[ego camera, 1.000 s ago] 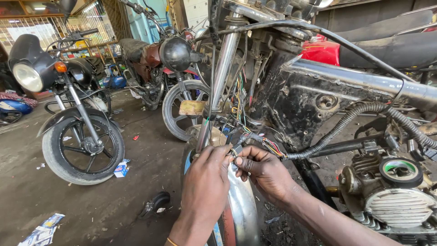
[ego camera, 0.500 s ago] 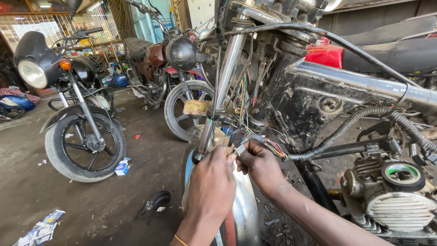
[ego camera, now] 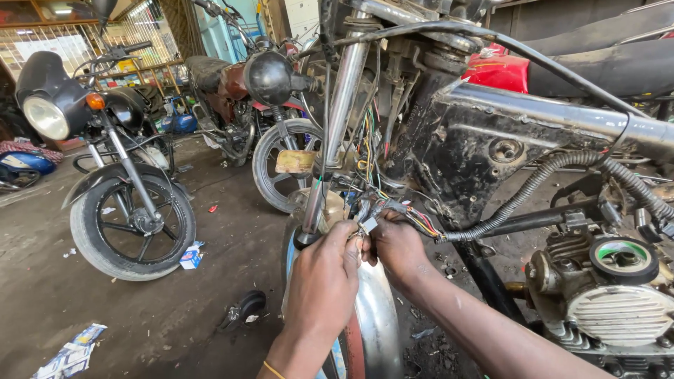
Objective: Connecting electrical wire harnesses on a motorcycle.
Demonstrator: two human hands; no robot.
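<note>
wire connector (ego camera: 367,224), both hands pinching, wrists bent

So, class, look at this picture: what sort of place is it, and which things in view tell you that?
Most likely a motorcycle repair workshop. A stripped motorcycle frame stands with its wiring harness exposed, which both hands work on. Two more motorcycles are parked behind, on a dirty floor littered with scraps.

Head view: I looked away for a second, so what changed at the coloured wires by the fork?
Little changed. Both hands closed slightly: the left hand and right hand now meet at the small grey connector on the bundle of coloured wires. The chrome fork tube, chrome front fender and parked black motorcycle stayed put.
</note>
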